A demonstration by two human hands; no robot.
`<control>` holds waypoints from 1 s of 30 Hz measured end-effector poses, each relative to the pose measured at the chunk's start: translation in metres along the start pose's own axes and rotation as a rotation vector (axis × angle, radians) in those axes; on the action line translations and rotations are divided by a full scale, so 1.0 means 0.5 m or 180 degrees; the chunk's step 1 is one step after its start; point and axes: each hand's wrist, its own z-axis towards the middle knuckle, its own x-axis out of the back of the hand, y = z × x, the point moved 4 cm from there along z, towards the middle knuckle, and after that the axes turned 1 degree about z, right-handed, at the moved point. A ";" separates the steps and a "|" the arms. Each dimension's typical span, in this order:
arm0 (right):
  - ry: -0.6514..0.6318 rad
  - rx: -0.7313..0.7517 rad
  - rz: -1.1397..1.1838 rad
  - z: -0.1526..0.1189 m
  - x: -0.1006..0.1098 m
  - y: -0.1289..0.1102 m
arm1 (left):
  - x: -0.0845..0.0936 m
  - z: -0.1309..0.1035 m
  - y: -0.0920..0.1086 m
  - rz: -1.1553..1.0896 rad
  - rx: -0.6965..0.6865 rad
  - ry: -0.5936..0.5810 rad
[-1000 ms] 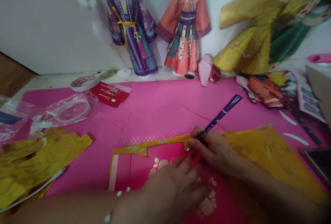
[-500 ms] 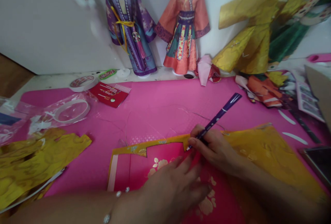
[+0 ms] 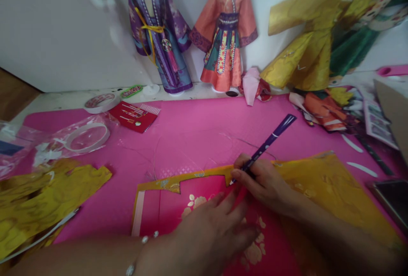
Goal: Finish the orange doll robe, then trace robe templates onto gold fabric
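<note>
My right hand (image 3: 264, 184) grips a purple craft knife (image 3: 269, 140) like a pen, its tip on the notched gold border of a pink floral paper sheet (image 3: 197, 199). My left hand (image 3: 213, 235) lies flat on that sheet with fingers spread, pressing it down on the pink mat (image 3: 191, 133). A bead bracelet shows on the left wrist. Gold patterned paper (image 3: 321, 184) lies under and beyond my right hand.
Paper costumes stand against the wall: a purple robe (image 3: 159, 33), an orange dress (image 3: 225, 38), a yellow robe (image 3: 306, 38). Tape rolls (image 3: 86, 136), a red card (image 3: 137, 116) and yellow paper scraps (image 3: 41, 201) lie left. Paper clutter (image 3: 334, 106) and a dark phone (image 3: 393, 199) lie right.
</note>
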 end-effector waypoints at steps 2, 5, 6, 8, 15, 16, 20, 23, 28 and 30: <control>0.0055 0.0003 0.0048 0.000 0.002 0.000 | -0.001 0.001 0.001 -0.0014 -0.0019 -0.0018; 0.0149 0.0055 0.0016 0.000 0.005 -0.002 | -0.001 0.002 0.000 -0.0021 -0.0034 -0.0037; 0.0167 0.0064 -0.0005 0.000 0.006 -0.002 | 0.000 0.002 0.000 -0.0025 -0.0036 -0.0041; 0.0174 0.0059 -0.0037 0.000 0.005 -0.001 | -0.001 0.002 0.000 -0.0036 -0.0043 -0.0056; 0.0085 0.0051 -0.0013 0.000 0.002 -0.001 | -0.006 0.000 0.002 0.0061 -0.0003 -0.0054; 0.0087 0.0060 -0.0015 -0.001 0.002 0.000 | -0.005 0.000 0.001 0.0047 -0.0021 -0.0043; 0.0037 0.0010 -0.0022 -0.003 0.001 0.002 | -0.002 0.002 -0.001 0.0002 -0.0049 0.0018; 0.0003 0.0003 -0.0004 -0.004 0.000 0.003 | -0.001 0.003 -0.002 0.0014 -0.0042 0.0026; -0.0040 -0.0004 0.0012 -0.005 -0.001 0.004 | -0.004 0.001 0.003 -0.0027 -0.0040 -0.0032; -0.0034 0.0025 -0.0013 -0.005 -0.001 0.004 | -0.006 -0.001 0.003 -0.0009 -0.0033 -0.0043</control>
